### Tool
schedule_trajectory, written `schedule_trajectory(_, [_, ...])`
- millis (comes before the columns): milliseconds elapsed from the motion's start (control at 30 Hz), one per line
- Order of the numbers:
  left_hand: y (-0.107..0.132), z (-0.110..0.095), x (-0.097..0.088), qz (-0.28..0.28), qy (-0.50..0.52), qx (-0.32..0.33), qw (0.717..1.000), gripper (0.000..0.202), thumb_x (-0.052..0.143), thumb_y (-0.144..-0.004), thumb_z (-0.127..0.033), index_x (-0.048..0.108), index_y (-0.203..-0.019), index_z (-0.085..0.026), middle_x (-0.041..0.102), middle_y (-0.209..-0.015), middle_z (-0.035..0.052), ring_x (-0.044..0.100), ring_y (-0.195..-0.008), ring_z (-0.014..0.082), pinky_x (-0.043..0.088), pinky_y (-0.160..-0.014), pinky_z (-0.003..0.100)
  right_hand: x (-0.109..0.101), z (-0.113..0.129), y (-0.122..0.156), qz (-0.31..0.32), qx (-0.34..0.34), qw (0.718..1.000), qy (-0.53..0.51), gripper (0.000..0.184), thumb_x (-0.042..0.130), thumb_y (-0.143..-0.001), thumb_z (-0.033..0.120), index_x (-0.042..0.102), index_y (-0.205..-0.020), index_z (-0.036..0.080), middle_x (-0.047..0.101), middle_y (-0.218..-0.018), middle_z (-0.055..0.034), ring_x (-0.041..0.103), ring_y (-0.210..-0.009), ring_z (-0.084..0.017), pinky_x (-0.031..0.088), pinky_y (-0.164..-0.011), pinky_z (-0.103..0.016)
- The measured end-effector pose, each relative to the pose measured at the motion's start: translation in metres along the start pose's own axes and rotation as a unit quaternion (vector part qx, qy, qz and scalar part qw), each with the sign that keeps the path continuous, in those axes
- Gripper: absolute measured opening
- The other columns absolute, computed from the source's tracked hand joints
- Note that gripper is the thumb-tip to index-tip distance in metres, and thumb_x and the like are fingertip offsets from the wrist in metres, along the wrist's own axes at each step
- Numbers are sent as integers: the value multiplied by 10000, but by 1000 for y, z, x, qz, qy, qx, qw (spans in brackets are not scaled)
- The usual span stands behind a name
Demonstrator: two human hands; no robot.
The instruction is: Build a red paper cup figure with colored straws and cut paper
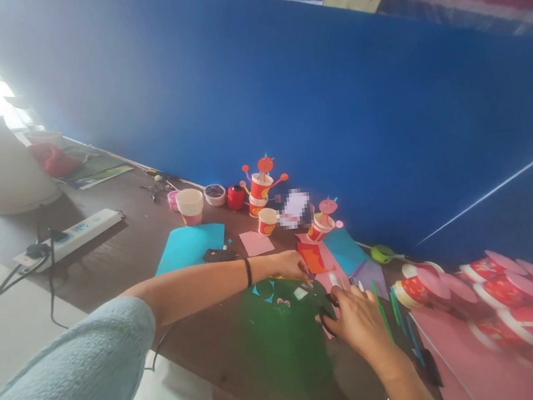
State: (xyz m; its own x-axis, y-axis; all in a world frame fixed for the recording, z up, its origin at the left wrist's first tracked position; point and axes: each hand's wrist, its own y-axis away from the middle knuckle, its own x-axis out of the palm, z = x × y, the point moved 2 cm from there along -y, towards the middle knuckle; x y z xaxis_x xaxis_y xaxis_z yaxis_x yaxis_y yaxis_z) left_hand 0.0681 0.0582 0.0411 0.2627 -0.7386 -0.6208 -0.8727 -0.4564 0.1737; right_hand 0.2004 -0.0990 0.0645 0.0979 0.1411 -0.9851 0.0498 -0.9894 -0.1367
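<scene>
My left hand (291, 264) reaches across the table, fingers curled down onto the far edge of a dark green paper sheet (283, 335) beside an orange paper piece (312, 257). My right hand (357, 318) rests on the green sheet's right side, fingers closed around black scissor handles (326, 319). Small cut scraps, teal and pink, lie on the green sheet between the hands. Whether the left hand pinches the sheet or only presses it is unclear.
Paper-cup figures with red discs (260, 185) stand by the blue wall (334, 125). Cups lying on their sides (442, 287) fill the right. A teal sheet (191, 247), a pale cup (190, 205), a power strip (71, 236) and coloured straws (383, 311) lie around.
</scene>
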Motion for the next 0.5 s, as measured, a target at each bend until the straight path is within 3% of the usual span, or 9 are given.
schedule_trajectory(300, [3,-3,-4,-17,-17,-8,1000,333,675,-663,-366,729,-859,-103,680,-726,69,538,-602,143,393,-552,237,-2,-3,3,6,2,1000,-1,222,661,-717,419,584,-781,221,649,-797,-45,560,-809,-254,309,-721,-357])
schedule_trajectory(500, [4,4,-6,-63,9,-18,998,234,700,-623,-315,744,-754,-126,661,-600,25,499,-500,109,369,-512,221,-3,-4,2,7,1,1000,-11,200,672,-715,395,572,-732,222,637,-747,-26,560,-756,-242,310,-694,-342])
